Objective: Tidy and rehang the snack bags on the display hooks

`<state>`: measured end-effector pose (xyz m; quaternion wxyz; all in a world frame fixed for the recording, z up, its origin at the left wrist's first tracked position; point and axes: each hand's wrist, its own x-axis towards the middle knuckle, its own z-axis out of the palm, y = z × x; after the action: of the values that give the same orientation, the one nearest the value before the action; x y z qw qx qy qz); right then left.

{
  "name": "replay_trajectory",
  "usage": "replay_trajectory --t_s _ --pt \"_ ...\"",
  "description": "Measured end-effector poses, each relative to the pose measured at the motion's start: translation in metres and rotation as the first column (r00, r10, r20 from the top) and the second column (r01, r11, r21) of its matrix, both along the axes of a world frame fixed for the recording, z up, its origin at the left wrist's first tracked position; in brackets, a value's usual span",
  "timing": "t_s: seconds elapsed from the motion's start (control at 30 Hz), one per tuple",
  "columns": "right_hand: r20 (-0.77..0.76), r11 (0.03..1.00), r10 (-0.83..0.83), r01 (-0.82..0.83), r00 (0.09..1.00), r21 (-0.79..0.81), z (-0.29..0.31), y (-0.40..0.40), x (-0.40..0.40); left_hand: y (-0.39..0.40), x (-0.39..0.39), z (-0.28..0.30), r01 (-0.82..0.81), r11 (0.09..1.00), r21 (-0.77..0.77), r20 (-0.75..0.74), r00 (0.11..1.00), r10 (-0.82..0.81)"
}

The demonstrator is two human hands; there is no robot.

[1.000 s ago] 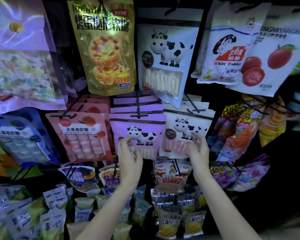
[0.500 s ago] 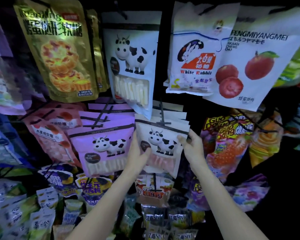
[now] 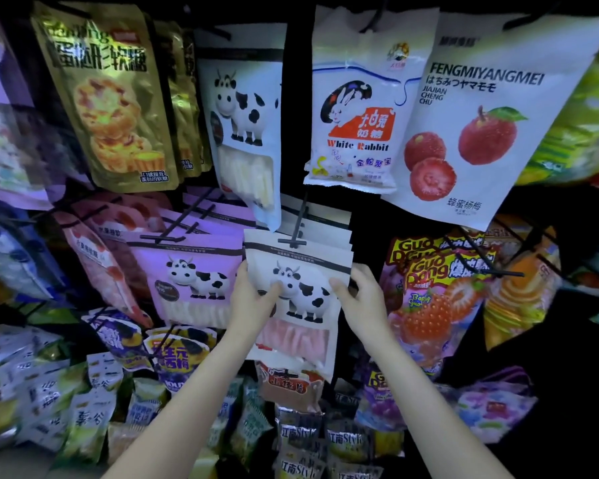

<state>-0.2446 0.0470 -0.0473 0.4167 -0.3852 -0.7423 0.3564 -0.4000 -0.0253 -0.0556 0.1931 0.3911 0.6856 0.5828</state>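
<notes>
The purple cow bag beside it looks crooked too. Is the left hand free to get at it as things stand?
Probably not yet: the left hand grips the white cow bag with the right hand. The purple cow bag hangs uncovered right beside it.

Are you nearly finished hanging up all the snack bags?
Not yet. Done: the top bags, like the White Rabbit bag, hang on their hooks. In hand: the left hand and right hand grip the white cow bag at the front of its hook. Left: the loose packets heaped at the lower left look untidy.
</notes>
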Motion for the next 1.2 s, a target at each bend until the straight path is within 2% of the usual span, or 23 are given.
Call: replay_trajectory --t_s 0.13,0.27,0.37,0.47,0.73,0.9,1.07,1.2 --pt "0.136 1.0 -0.005 0.004 0.991 0.006 0.008 0.015 0.003 0.011 0.006 0.004 -0.037 0.998 -0.045 0.068 0.997 0.04" --pt "0.241 0.999 0.038 -0.033 0.97 -0.026 0.021 0.023 0.008 0.008 0.014 0.009 -0.059 0.998 0.02 -0.038 0.997 0.06" --pt "0.169 0.998 0.015 -0.024 0.985 0.051 0.037 0.021 0.009 0.004 0.022 0.019 -0.049 0.993 0.105 -0.139 0.988 0.063" --pt "0.165 0.992 0.117 -0.122 0.979 0.024 0.051 0.022 0.007 0.003 0.024 0.026 -0.04 0.986 0.165 -0.232 0.97 0.078" --pt "0.102 0.975 0.198 -0.185 0.975 -0.125 0.055 0.037 0.002 0.012 0.022 0.042 0.054 0.997 0.048 -0.456 0.89 -0.026" --pt "0.155 0.986 0.159 -0.148 0.975 -0.083 0.051 0.039 -0.006 0.015 0.022 0.04 0.043 0.999 0.009 -0.506 0.862 -0.033" --pt "0.113 0.985 0.143 -0.131 0.983 -0.109 0.054 0.037 -0.009 0.014 0.018 0.037 0.07 0.997 -0.024 -0.531 0.845 -0.072" --pt "0.106 0.996 0.087 -0.083 0.991 -0.041 0.06 0.03 0.001 0.003 0.026 0.035 0.032 0.997 0.073 -0.506 0.862 0.009"
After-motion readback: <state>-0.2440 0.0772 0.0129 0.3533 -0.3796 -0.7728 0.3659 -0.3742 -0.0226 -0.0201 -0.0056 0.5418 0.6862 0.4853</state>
